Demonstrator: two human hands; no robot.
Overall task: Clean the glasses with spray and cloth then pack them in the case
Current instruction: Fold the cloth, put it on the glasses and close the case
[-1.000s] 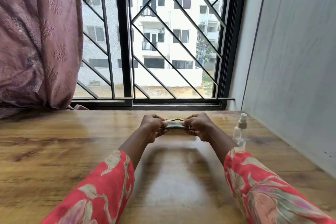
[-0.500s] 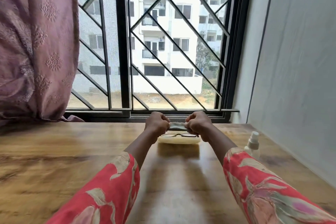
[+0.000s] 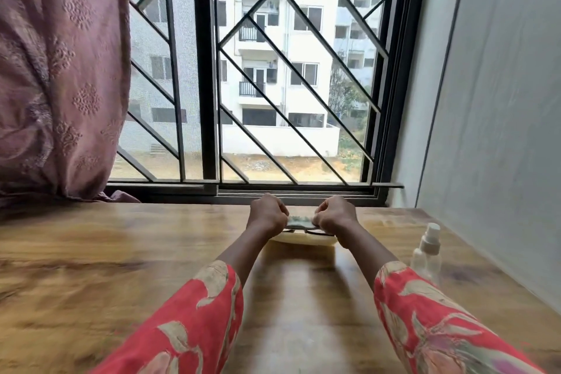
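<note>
Head view: wooden worktop (image 3: 91, 252) under barred window (image 3: 209, 70), pink curtain (image 3: 54, 70) at far left corner, grey wall (image 3: 501, 100) along right edge. Left hand (image 3: 267, 215) and right hand (image 3: 334, 215) fisted on folded cloth (image 3: 299, 222) over glasses (image 3: 312, 232) in pale case (image 3: 303, 240) near far edge. Spray bottle (image 3: 427, 252) near right edge.

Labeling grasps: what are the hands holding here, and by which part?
Both hands, left hand and right hand, hold a folded cloth stretched between them, one at each end, above the case with the glasses.
</note>
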